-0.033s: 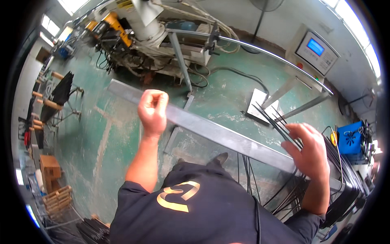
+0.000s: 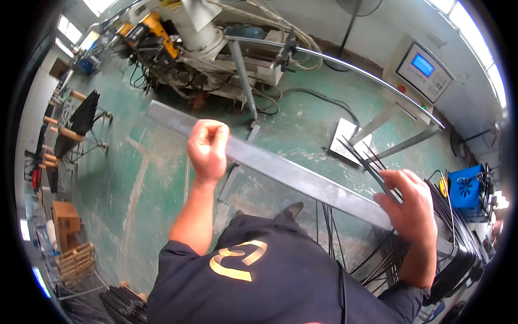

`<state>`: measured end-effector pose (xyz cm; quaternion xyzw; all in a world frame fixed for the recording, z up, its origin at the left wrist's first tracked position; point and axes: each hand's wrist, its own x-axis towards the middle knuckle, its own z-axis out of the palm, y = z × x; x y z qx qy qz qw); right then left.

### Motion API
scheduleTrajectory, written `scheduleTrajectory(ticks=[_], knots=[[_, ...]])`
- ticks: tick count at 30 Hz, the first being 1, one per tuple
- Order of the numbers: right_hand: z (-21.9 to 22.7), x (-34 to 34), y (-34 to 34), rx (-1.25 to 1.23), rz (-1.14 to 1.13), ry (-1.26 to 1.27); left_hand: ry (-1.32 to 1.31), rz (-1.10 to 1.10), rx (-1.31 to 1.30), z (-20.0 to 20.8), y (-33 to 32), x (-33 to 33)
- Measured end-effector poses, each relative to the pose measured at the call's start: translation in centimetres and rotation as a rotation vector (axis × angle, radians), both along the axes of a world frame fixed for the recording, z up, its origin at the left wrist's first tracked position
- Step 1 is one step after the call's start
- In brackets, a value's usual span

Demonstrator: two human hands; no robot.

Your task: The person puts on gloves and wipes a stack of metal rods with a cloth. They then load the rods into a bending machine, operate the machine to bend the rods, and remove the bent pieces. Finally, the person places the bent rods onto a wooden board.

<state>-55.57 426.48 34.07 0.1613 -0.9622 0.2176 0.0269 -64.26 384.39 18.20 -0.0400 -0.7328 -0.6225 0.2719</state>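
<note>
My left hand is closed in a pinch above a long flat grey metal bar. Whatever its fingertips hold, if anything, is too small to make out. The bar slants across in front of me, from the far left down to the right. At its right end, my right hand curls around several thin black rods. Those rods stick out past thumb and fingers toward the far left, and part of them is hidden by the palm.
A tubular metal frame stands ahead, with a white box on the floor beneath it. Beyond are a machine with yellow parts and a control panel. Bundled black rods lie at right, near a blue box.
My left hand has shifted slightly to the right along the bar. The right hand is almost where it was, its grasp looking the same.
</note>
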Motion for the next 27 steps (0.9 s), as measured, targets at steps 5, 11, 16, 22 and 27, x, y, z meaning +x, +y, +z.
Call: scheduleTrajectory(ticks=[5,11,16,22,27], knots=[[-4.2,4.6,-5.7,-0.056,-0.149,0.013,0.073,-0.068,-0.162,-3.7,-1.9,6.6],[-8.2,6.2,-16.2,-0.253,-0.234,0.168,-0.58,-0.645,-0.335,-7.7,-9.9,20.2],[-13.2,5.6,-21.8,-0.178,-0.339,0.258,-1.02,-0.722,0.139,-13.8,-20.2,30.3],[-14.3,4.1,-27.8,-0.144,-0.403,0.286,-1.151,-0.707,0.208,-17.5,-28.7,37.4],[-12.8,0.5,-34.6,-0.11,-0.34,0.29,-1.082,-0.676,0.458,-16.1,-33.6,39.1]])
